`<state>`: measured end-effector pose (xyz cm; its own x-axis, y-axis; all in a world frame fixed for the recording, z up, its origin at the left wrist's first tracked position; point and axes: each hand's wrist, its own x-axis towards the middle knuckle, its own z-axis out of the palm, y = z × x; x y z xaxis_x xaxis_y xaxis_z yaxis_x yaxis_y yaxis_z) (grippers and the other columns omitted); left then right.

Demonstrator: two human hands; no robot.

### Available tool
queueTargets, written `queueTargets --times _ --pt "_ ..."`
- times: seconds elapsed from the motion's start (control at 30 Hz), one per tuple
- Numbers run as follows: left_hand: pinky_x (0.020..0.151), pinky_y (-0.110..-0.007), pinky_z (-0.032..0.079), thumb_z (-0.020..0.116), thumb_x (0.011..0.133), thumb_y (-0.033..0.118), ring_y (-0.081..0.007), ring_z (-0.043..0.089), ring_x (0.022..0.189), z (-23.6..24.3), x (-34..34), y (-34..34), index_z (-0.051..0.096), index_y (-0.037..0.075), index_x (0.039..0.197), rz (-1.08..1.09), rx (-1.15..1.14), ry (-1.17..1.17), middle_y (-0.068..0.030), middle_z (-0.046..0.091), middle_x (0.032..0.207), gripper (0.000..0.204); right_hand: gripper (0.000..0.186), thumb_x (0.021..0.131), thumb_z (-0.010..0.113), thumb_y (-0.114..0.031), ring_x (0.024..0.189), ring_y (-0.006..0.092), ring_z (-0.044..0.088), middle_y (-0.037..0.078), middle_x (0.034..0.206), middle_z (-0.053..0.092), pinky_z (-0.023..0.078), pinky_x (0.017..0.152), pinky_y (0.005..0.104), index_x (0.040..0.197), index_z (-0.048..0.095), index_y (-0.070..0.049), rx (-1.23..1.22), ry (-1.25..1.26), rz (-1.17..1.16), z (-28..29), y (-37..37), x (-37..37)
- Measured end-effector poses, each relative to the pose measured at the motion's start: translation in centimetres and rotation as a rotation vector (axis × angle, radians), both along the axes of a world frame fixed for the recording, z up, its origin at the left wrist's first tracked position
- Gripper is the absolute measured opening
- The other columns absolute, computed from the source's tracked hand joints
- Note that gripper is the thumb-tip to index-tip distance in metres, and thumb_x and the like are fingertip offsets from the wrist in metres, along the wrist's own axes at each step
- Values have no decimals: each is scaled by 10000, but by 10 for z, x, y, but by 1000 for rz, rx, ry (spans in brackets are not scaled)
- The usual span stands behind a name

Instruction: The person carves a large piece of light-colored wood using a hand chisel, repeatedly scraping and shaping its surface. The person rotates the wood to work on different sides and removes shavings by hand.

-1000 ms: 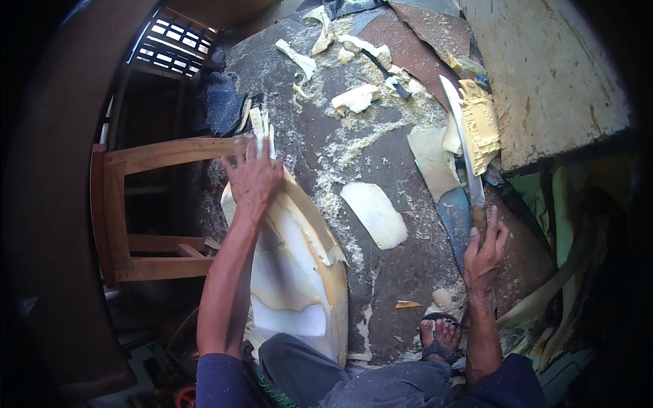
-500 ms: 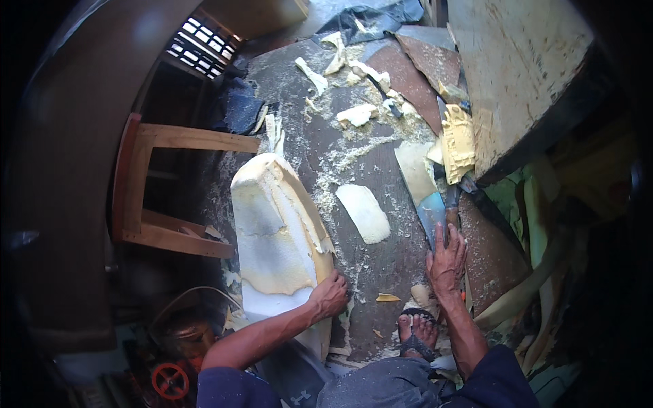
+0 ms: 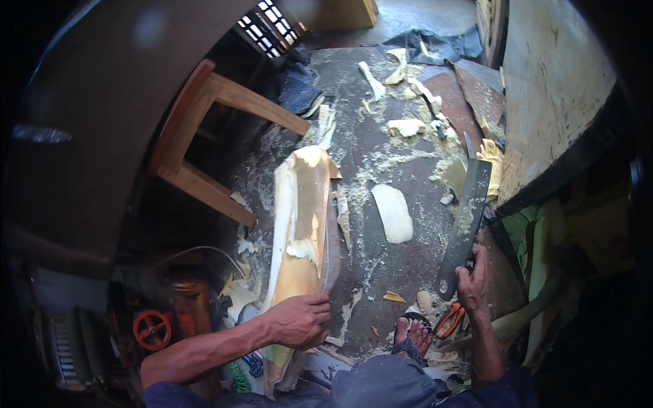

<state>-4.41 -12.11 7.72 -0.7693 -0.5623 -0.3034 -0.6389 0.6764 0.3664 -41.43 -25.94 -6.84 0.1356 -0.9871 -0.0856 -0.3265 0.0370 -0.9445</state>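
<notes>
A long foam seat pad (image 3: 306,224), yellowed with white torn patches, stands tilted on its side before me. My left hand (image 3: 299,321) is closed over its near right edge, fingers curled out of sight. My right hand (image 3: 474,275) grips a long, broad, dark flat blade (image 3: 466,224) dusted with foam crumbs; its grip is hidden in my fist. The blade is raised above the floor and points away from me. Beyond it lies a carved yellow foam block (image 3: 491,163). An oval white foam piece (image 3: 393,214) lies between the pad and the blade.
Foam scraps (image 3: 407,127) and crumbs litter the dark floor. A wooden frame (image 3: 204,183) stands at left, a large wooden board (image 3: 554,88) at right. Orange-handled pliers (image 3: 449,319) lie by my sandalled foot (image 3: 413,336). A red handwheel (image 3: 152,330) is at lower left.
My right hand has lifted the dark blade from the floor pile. My left hand has turned the foam pad onto its side, showing another face. The view has shifted left.
</notes>
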Motion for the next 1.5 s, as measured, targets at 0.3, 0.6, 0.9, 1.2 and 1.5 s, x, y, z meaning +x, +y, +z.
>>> queueTargets --times 0.3,0.6,0.9,1.2,1.5 --pt "1238 -704 137 804 818 321 -433 48 1628 0 -3 34 220 85 1662 1035 -395 284 -207 119 1746 1053 378 809 613 -11 1194 295 542 197 1360 500 477 1042 396 1174 521 31 -108 -11 83 73 -46 106" --pt "1149 -712 252 653 757 59 -478 269 1536 -6 -5 26 314 61 1649 1017 -291 34 -199 296 1693 954 574 841 524 107 1282 416 580 297 1418 515 560 1035 473 1396 530 -36 -569 496 728 135 -90 178" --pt "1135 -764 247 676 782 51 -393 335 1458 -7 -38 40 461 117 1595 902 -343 6 -115 423 1624 844 766 934 609 26 1364 372 550 -14 1601 533 488 1073 639 1555 488 -405 -1026 577 945 76 -113 191" --pt "1161 -694 245 647 713 19 -396 378 1416 0 -45 29 532 93 1539 921 -359 -87 -141 456 1588 837 803 932 526 111 1393 206 577 -67 1587 545 419 1183 512 1575 460 -365 -949 514 817 38 -150 183" --pt "1135 -684 273 711 773 87 -337 398 1402 0 -49 36 614 171 1483 981 -291 -114 -59 549 1525 721 703 887 688 -6 1317 258 579 -46 1561 574 447 1150 456 1519 565 -289 -832 507 589 10 -138 178"
